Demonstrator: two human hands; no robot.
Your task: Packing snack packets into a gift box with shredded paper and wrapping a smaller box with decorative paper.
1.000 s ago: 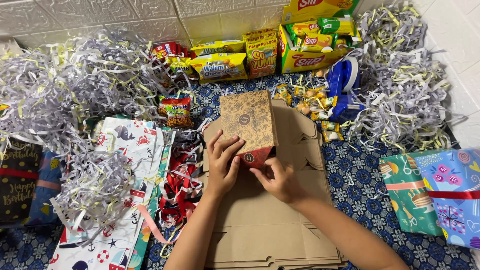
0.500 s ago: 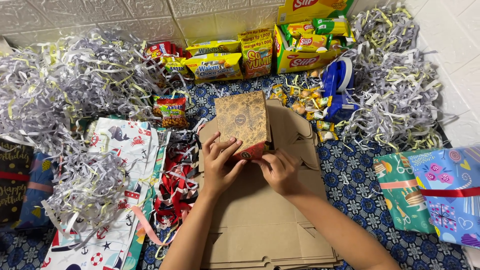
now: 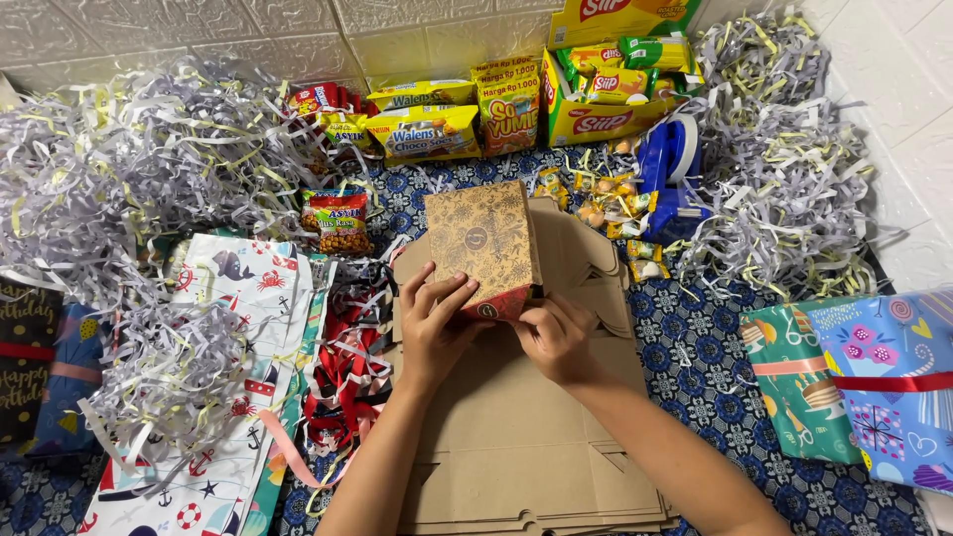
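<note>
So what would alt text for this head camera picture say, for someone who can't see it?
Two bare hands, left hand and right hand, hold a small brown patterned box over a stack of flat cardboard, with shredded paper, snack packets and wrapped gifts around.

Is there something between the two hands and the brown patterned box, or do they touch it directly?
Nothing visible stands between. The left hand lies on the brown patterned box from the left, and the right hand grips its near lower corner, above the flat cardboard sheets.
</note>
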